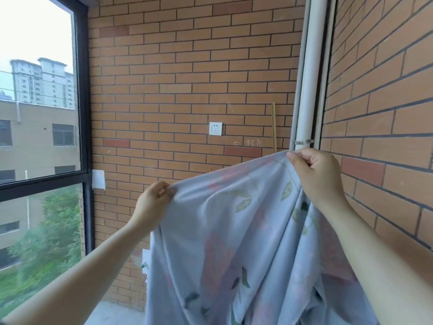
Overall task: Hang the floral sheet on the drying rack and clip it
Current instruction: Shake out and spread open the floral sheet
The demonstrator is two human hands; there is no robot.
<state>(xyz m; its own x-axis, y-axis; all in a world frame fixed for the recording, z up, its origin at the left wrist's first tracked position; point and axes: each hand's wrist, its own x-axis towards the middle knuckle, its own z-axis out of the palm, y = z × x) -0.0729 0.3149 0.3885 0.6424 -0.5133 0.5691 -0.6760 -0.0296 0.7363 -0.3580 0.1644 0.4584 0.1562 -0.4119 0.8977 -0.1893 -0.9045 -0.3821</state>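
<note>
The floral sheet (234,231) is pale blue with pink flowers and green leaves. It hangs in front of me, held up by its top edge. My left hand (153,202) pinches the edge at its left end. My right hand (315,173) grips the edge higher up, on the right. The cloth sags between the two hands and falls in folds below the frame. No drying rack bar and no clip show plainly; a bit of white frame (145,263) peeks out behind the sheet's left side.
A brick wall (187,78) with a white socket (215,129) stands ahead. Another brick wall (386,102) closes the right side. A white pipe (309,90) runs down the corner, with a thin wooden stick (273,127) beside it. A large window (39,113) fills the left.
</note>
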